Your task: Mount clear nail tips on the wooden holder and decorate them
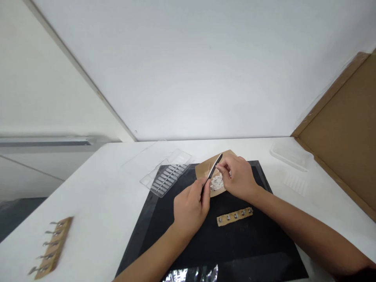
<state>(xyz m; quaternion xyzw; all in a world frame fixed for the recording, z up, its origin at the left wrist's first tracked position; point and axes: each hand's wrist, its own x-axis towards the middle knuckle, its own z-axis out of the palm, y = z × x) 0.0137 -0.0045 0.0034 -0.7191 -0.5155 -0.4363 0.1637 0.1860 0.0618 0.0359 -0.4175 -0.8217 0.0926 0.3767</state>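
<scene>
White bench [88, 188] ran up to a plain white wall [205, 70]; lighting bright, soft. Off-white panel [44, 86] stood at left behind a slanted edge, grey metal rail [44, 141] low on it. Brown cardboard [346, 129] leaned upright at the right. Dark patch [20, 211] lower left, unclear.

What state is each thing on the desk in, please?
Left hand: closed around a black-and-white stick
Right hand: fingertips pinched together
Brown paper: opened out, bearing white pieces
Compartment tray: slanted, partly on black mat
Studded strip: lying flat on mat
Stemmed strip: metal stems pointing left
Clear box: lid state unclear
</scene>
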